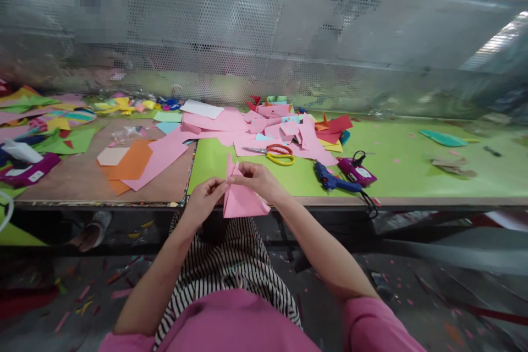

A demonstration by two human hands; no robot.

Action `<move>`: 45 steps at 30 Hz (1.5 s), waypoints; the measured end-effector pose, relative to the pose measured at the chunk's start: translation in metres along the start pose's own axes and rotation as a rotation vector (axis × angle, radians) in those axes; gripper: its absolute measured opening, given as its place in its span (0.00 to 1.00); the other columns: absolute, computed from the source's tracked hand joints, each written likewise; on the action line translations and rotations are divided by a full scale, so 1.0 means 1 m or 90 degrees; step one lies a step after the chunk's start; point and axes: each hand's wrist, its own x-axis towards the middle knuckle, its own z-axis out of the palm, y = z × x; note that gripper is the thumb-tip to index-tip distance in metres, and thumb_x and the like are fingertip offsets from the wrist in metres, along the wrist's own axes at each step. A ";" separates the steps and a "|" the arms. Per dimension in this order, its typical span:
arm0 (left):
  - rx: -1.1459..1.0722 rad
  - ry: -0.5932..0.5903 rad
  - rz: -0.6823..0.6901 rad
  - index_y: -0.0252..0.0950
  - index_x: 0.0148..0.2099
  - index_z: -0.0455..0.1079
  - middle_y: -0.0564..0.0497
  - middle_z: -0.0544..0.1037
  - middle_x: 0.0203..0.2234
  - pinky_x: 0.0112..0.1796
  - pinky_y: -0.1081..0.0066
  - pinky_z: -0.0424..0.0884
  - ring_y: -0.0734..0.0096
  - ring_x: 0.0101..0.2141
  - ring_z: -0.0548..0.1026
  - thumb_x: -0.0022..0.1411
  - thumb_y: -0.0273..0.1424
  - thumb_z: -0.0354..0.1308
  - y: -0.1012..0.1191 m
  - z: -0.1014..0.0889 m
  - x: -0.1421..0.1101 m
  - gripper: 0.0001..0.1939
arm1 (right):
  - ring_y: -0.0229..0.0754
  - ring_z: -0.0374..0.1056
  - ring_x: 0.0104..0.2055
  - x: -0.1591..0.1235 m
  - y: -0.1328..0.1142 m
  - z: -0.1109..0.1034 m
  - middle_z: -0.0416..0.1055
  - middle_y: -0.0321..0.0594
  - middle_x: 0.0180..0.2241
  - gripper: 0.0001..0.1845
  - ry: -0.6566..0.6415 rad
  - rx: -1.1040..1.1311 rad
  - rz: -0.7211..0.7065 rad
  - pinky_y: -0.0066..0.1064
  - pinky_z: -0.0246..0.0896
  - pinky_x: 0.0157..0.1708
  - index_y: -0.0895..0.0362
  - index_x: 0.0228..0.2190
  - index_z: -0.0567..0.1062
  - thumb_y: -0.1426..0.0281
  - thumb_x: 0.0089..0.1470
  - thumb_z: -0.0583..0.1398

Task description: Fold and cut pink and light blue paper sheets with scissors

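A folded piece of pink paper (245,202) is held up over the table's front edge, above my lap. My left hand (206,198) pinches its left side between thumb and fingers. From the upper right, my right hand (258,179) grips the same paper near its narrow top, the thumb close to the left fingertips. The paper is broad at the bottom, with a fold running down its left part. Behind my hands lies a pair of scissors (280,155) with red and yellow handles, its blades pointing left on pink sheets.
A blue glue gun (335,180) rests beside a purple box (357,171) with a black cord. Pink paper scraps (223,121) pile up at the back. Orange sheets (131,162) lie on the left. A perforated metal panel (231,27) stands behind the table. Scraps litter the floor.
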 end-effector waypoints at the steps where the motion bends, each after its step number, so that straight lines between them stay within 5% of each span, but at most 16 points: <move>1: -0.012 0.000 -0.005 0.36 0.34 0.73 0.54 0.76 0.25 0.30 0.72 0.70 0.72 0.26 0.72 0.55 0.56 0.61 0.001 0.001 0.000 0.26 | 0.32 0.47 0.24 -0.003 -0.002 0.001 0.52 0.25 0.21 0.29 0.020 -0.004 -0.016 0.28 0.41 0.25 0.54 0.23 0.64 0.46 0.43 0.70; 7: -0.033 0.040 -0.019 0.36 0.38 0.73 0.55 0.75 0.24 0.27 0.75 0.67 0.74 0.24 0.70 0.55 0.53 0.63 0.004 0.002 -0.005 0.24 | 0.37 0.62 0.30 -0.016 -0.011 0.007 0.69 0.33 0.28 0.20 0.158 -0.058 -0.152 0.31 0.57 0.33 0.54 0.32 0.77 0.50 0.53 0.67; 10: 0.017 0.037 0.004 0.36 0.44 0.74 0.56 0.75 0.23 0.29 0.74 0.67 0.73 0.25 0.71 0.58 0.46 0.61 0.006 0.002 -0.009 0.19 | 0.42 0.70 0.45 -0.017 -0.015 0.007 0.75 0.41 0.41 0.18 0.173 -0.083 -0.205 0.33 0.62 0.42 0.53 0.32 0.79 0.51 0.52 0.68; 13: 0.085 0.019 0.045 0.37 0.45 0.76 0.55 0.77 0.25 0.32 0.73 0.69 0.72 0.27 0.73 0.60 0.39 0.57 0.007 0.002 -0.014 0.15 | 0.46 0.67 0.57 -0.015 -0.015 0.007 0.74 0.43 0.51 0.17 0.142 -0.041 -0.176 0.34 0.63 0.47 0.52 0.31 0.79 0.51 0.51 0.69; 17: 0.073 0.018 0.049 0.37 0.44 0.76 0.54 0.77 0.25 0.32 0.73 0.70 0.70 0.28 0.74 0.59 0.37 0.56 0.009 0.002 -0.016 0.14 | 0.41 0.70 0.43 -0.012 -0.008 0.011 0.76 0.39 0.40 0.20 0.110 0.085 -0.112 0.32 0.64 0.40 0.53 0.31 0.77 0.50 0.47 0.70; 22: 0.085 0.017 0.038 0.37 0.48 0.73 0.55 0.76 0.25 0.30 0.73 0.69 0.70 0.28 0.74 0.63 0.42 0.57 0.008 0.004 -0.021 0.17 | 0.34 0.60 0.27 -0.012 -0.006 0.012 0.67 0.28 0.25 0.21 0.111 0.141 -0.120 0.28 0.56 0.29 0.52 0.35 0.75 0.52 0.47 0.71; 25: 0.074 0.032 0.119 0.39 0.51 0.68 0.47 0.79 0.40 0.42 0.69 0.74 0.66 0.42 0.78 0.68 0.45 0.54 0.003 0.002 -0.030 0.18 | 0.34 0.59 0.25 -0.011 -0.008 0.009 0.65 0.26 0.24 0.26 0.153 0.154 -0.123 0.29 0.54 0.27 0.49 0.44 0.71 0.54 0.47 0.72; 28: 0.108 -0.028 0.260 0.40 0.50 0.70 0.39 0.72 0.58 0.57 0.58 0.69 0.58 0.60 0.70 0.70 0.50 0.52 -0.001 -0.005 -0.042 0.20 | 0.34 0.61 0.26 -0.012 -0.011 0.007 0.66 0.25 0.25 0.30 0.152 0.190 -0.103 0.29 0.56 0.28 0.49 0.47 0.68 0.56 0.46 0.72; 30: 0.166 -0.068 0.333 0.41 0.49 0.72 0.39 0.68 0.62 0.60 0.55 0.66 0.56 0.62 0.67 0.67 0.51 0.56 -0.001 -0.010 -0.047 0.20 | 0.33 0.62 0.26 -0.014 -0.013 0.007 0.68 0.25 0.26 0.30 0.131 0.219 -0.088 0.29 0.58 0.29 0.49 0.47 0.68 0.57 0.46 0.72; 34: 0.276 -0.033 0.434 0.43 0.40 0.78 0.44 0.74 0.58 0.60 0.53 0.65 0.55 0.59 0.70 0.64 0.45 0.63 0.008 -0.017 -0.053 0.12 | 0.32 0.63 0.26 -0.018 -0.018 0.008 0.69 0.25 0.26 0.28 0.106 0.234 -0.063 0.28 0.59 0.29 0.50 0.46 0.68 0.60 0.47 0.71; 39: 0.384 -0.009 0.475 0.45 0.28 0.78 0.48 0.80 0.42 0.54 0.57 0.68 0.60 0.46 0.74 0.63 0.44 0.64 0.020 -0.017 -0.060 0.14 | 0.35 0.67 0.28 -0.023 -0.024 0.007 0.69 0.25 0.26 0.27 0.104 0.230 -0.047 0.30 0.63 0.32 0.49 0.45 0.68 0.57 0.46 0.71; 45: 0.396 0.027 0.545 0.45 0.31 0.78 0.50 0.80 0.41 0.52 0.59 0.69 0.62 0.46 0.73 0.63 0.35 0.64 0.005 -0.015 -0.074 0.07 | 0.36 0.66 0.27 -0.030 -0.029 0.009 0.71 0.27 0.25 0.29 0.110 0.212 -0.062 0.32 0.62 0.32 0.48 0.46 0.68 0.55 0.46 0.72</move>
